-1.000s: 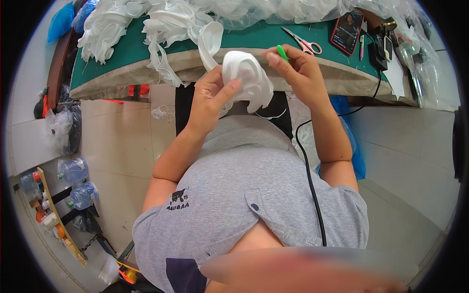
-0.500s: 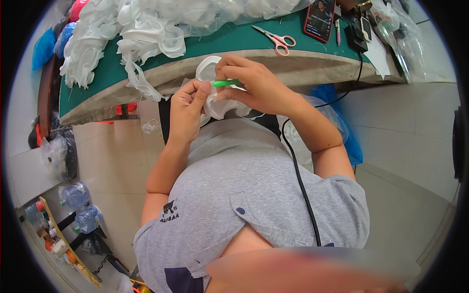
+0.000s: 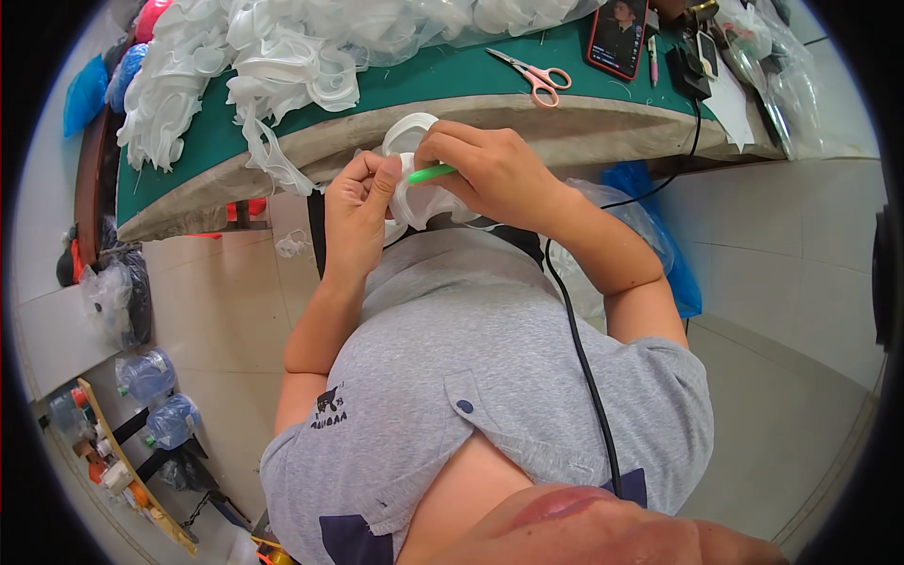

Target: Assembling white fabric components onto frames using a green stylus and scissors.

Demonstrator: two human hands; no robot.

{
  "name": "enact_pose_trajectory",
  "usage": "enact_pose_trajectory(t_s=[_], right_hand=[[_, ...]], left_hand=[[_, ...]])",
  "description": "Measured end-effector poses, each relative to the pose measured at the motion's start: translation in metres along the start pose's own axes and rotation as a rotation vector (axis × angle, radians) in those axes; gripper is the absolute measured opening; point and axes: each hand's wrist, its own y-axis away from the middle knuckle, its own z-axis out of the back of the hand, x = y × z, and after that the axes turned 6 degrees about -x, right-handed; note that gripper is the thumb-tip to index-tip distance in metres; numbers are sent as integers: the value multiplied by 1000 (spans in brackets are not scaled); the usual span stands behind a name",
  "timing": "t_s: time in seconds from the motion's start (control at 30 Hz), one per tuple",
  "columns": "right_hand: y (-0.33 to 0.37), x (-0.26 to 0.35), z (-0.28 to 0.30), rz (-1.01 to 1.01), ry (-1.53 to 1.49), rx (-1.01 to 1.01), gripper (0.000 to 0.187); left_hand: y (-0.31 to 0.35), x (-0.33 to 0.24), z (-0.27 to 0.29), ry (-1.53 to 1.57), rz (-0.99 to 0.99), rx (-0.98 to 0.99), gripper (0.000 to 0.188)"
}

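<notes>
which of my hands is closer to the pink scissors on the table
Right. Your right hand, holding a green tool, is just below the pink scissors at the table edge; your left hand sits farther left and lower.

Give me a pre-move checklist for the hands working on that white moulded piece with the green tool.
1. Left hand grips the white moulded piece: ok.
2. Right hand holds the green tool, tip against the piece: ok.
3. Piece is held in front of the green table edge, not resting on it: ok.
4. Tool tip's exact contact point: cannot tell, fingers hide it.
5. Scissors lie on the table, away from both hands: ok.
6. Black cable hangs beside the right forearm, apart from the work: ok.
</notes>
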Motion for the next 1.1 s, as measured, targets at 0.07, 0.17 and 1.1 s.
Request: enact_pose_trajectory(t_s=[0.07,0.17,1.1], right_hand=[[1,1,0,7,5,-18,18],[2,4,0,-12,47,28,18],[31,-33,42,-290,48,256,20]], left_hand=[[0,0,1,4,-2,-9,24],[1,1,3,-13,-4,19,24],[-30,-36,93,792,187,176,49]])
